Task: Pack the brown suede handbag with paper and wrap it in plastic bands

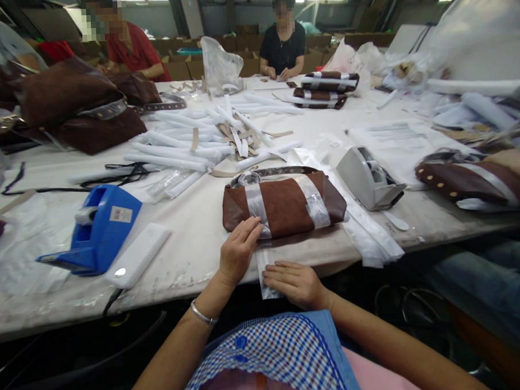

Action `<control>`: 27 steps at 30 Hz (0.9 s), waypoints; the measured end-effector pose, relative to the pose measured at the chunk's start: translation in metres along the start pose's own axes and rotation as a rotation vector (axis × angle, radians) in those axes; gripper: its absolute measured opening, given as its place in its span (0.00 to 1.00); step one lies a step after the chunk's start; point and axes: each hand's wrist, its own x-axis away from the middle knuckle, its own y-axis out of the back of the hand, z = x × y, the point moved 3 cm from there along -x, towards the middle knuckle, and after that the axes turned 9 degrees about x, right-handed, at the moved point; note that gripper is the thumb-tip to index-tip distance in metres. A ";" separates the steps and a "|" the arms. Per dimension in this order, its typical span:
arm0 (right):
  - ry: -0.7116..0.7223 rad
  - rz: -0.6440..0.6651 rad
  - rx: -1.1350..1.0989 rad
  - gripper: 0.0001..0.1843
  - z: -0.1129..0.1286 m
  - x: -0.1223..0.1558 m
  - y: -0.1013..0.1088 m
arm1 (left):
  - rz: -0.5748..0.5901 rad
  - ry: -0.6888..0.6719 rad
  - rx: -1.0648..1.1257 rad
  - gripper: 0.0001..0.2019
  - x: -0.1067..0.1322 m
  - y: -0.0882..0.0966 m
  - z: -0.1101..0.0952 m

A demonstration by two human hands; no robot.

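Observation:
A brown handbag (281, 202) lies on its side in front of me, with a silvery clear band around it near each end. Its strap with metal parts (280, 172) is folded along the far side. My left hand (240, 247) rests with outstretched fingers on the bag's near edge, at the left band. From below that spot a translucent plastic strip (270, 275) hangs over the table's edge. Across this strip lies my right hand (296, 282), fingers stretched out; its thumb is hidden.
A blue tape dispenser (104, 227) and a white oblong device (138, 256) stand left; a grey dispenser (367, 179) stands right. White rolls (176, 147) cover the middle. Wrapped bags (330, 81) lie farther back. A neighbour's hand (515, 165) touches another bag. Two people sit opposite.

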 end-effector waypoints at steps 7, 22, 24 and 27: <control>-0.082 -0.014 -0.107 0.20 -0.022 -0.033 0.027 | 0.038 -0.001 -0.093 0.16 0.000 -0.001 -0.004; -0.351 0.074 -0.296 0.17 -0.085 -0.090 0.026 | -0.005 -0.085 0.073 0.16 0.011 0.013 -0.007; -0.356 0.072 -0.249 0.16 -0.091 -0.093 0.021 | -0.029 -0.084 0.091 0.17 0.013 0.015 -0.008; -0.351 0.070 -0.141 0.13 -0.099 -0.097 0.013 | -0.022 -0.077 0.117 0.17 0.015 0.014 -0.007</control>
